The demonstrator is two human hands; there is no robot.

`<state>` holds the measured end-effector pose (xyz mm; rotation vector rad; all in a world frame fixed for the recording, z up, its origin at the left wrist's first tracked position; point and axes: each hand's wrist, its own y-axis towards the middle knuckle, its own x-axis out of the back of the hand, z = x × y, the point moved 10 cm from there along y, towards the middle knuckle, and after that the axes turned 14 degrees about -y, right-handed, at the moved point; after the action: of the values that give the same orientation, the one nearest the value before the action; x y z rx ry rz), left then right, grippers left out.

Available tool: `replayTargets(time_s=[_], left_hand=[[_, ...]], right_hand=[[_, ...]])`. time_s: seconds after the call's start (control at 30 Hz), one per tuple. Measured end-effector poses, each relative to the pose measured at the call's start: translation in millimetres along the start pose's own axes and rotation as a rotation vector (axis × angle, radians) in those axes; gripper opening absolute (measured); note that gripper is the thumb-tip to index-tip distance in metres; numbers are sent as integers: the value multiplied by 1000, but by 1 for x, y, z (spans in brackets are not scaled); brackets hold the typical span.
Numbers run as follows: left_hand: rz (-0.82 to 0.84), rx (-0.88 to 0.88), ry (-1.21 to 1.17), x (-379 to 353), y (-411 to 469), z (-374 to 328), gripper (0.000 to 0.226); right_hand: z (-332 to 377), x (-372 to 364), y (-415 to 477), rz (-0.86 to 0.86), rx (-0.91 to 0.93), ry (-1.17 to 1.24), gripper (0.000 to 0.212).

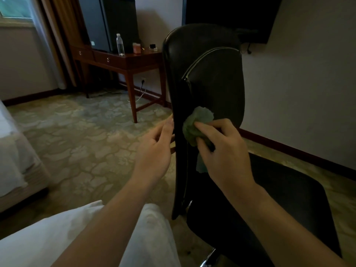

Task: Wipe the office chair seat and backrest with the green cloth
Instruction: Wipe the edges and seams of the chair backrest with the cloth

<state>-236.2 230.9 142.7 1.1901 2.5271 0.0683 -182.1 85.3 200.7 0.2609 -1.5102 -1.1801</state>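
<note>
Clenching the bunched green cloth (194, 124) in the fingers (205, 127) of the right hand (221, 149) and pressing it against the lower part of the backrest (212, 78), close to its left edge, presumably for keeping firm contact with the dark surface while wiping; letting one loose corner dangle below the palm. Meeting the backrest's left rim with the left hand (154, 147), fingertips touching the edge, probably for steadying the chair against the wiping pressure; impossible to tell whether pinching that rim or merely resting against it. Leaving the seat (279, 199), below and to the right, untouched by either hand and, judging by this, possibly awaiting its own wipe. Counting one cloth, one chair comprising one backrest and one seat, and two hands at work; noting, well apart on the wooden counter (123, 60) behind, one clear bottle (120, 45), one pink box (136, 48) and one small dark object, too small for identifying
</note>
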Motion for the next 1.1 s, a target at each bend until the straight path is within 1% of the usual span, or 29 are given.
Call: replayTargets(time_s=[0.07,0.17,0.23,0.3,0.37,0.43,0.47,0.53,0.6,0.67,0.77,0.83,1.0,1.1], left_hand=[[-21,3,-19,2,1,3,40],[-35,-29,32,5,2,4,50],[-48,-67,45,6,1,2,40],[-39,-91,41,4,-1,-1,33],[-26,-87,21,2,0,-1,33],[-21,-72,7,3,0,0,35],[-12,-68,6,3,0,1,36],[-2,-74,16,3,0,2,38],[2,-81,22,3,-1,3,38],[4,-81,26,3,-2,4,37],[15,-87,27,2,-3,2,38],[21,-109,33,1,-4,-1,38],[17,-153,52,-3,-7,-5,34],[-6,-138,52,-1,-7,-2,34]], right_hand=[[8,-5,5,10,44,-53,30],[14,-13,5,17,56,-145,24],[16,-21,-2,44,69,-188,23],[15,-31,-12,108,66,-221,23],[10,-46,-25,217,31,-254,18],[0,-54,-41,275,-30,-211,16],[-7,-51,-47,255,-74,-146,17],[-21,-32,-54,122,-156,4,24],[-27,-14,-51,12,-184,41,31],[-18,-7,-39,-19,-142,30,33],[1,-8,-17,-26,-60,-6,33],[7,-13,-7,-1,-33,-30,32],[14,-22,-8,47,-26,-99,25],[17,-30,-13,96,-71,-106,22]])
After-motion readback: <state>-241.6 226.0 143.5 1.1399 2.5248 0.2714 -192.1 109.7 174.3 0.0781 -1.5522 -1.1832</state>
